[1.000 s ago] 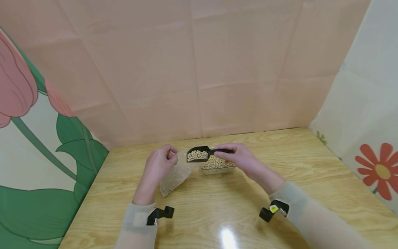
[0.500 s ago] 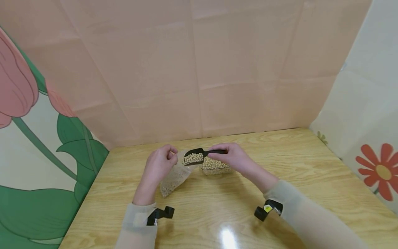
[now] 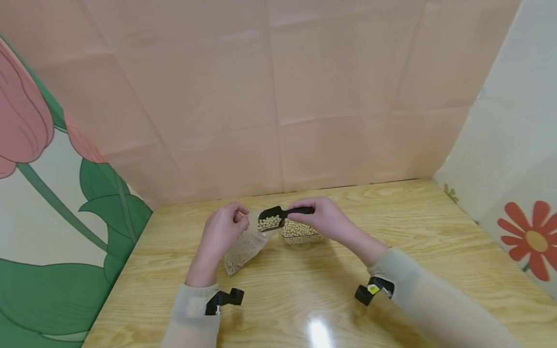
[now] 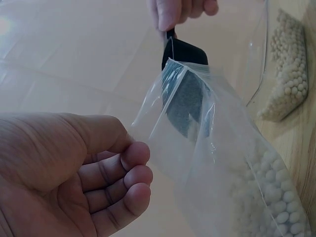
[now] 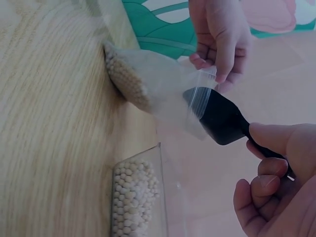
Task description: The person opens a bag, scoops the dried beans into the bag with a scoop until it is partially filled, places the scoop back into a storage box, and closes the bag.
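My left hand (image 3: 224, 232) pinches the edge of a clear zip bag (image 4: 197, 163) between thumb and index finger. Pale round beans (image 4: 281, 212) fill the lower part of the bag, which leans on the table. A black scoop (image 5: 220, 118) is held by its handle in my right hand (image 3: 324, 217), thumb on top. Its front end reaches inside the bag's mouth, as both wrist views show. In the head view, beans (image 3: 270, 222) lie in the scoop, which tilts down to the left.
A clear rectangular container (image 3: 303, 238) of the same beans stands on the wooden table (image 3: 296, 299), right of the bag and under the right hand. A pinkish sheet (image 3: 278, 96) hangs behind the table. Printed walls with flowers border both sides.
My right hand has moved left with the scoop, from above the container to the bag, and the scoop has tipped down. Fewer beans show in it. My left hand stays in place.
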Demonstrator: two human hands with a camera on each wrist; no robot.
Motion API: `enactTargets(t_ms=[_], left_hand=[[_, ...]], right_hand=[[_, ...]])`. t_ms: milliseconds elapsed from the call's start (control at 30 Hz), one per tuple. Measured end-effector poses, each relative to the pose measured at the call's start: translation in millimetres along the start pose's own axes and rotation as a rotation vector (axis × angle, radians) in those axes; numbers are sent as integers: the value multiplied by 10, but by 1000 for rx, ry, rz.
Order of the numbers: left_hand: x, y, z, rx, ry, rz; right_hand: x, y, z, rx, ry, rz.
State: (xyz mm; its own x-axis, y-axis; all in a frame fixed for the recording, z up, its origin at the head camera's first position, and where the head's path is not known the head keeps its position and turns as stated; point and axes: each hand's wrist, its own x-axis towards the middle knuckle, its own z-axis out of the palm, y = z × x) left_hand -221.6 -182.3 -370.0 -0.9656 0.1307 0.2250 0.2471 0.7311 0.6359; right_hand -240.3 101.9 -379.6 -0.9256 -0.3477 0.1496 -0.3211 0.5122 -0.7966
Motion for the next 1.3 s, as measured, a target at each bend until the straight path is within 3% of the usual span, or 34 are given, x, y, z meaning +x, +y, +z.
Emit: enactTargets(t_ms=[600,900,1300], left_hand=[[-9,-9,-11,-14,-4,-3],[1,-6,-18,-6,-17,-29],[7,-5,-24,-5,-20,-30]], right_hand=[[-10,-262,-27,-248,22,-86],[-46,-269,-161,-171,17,-48],[-146,-86,-463,-53,25,-8]])
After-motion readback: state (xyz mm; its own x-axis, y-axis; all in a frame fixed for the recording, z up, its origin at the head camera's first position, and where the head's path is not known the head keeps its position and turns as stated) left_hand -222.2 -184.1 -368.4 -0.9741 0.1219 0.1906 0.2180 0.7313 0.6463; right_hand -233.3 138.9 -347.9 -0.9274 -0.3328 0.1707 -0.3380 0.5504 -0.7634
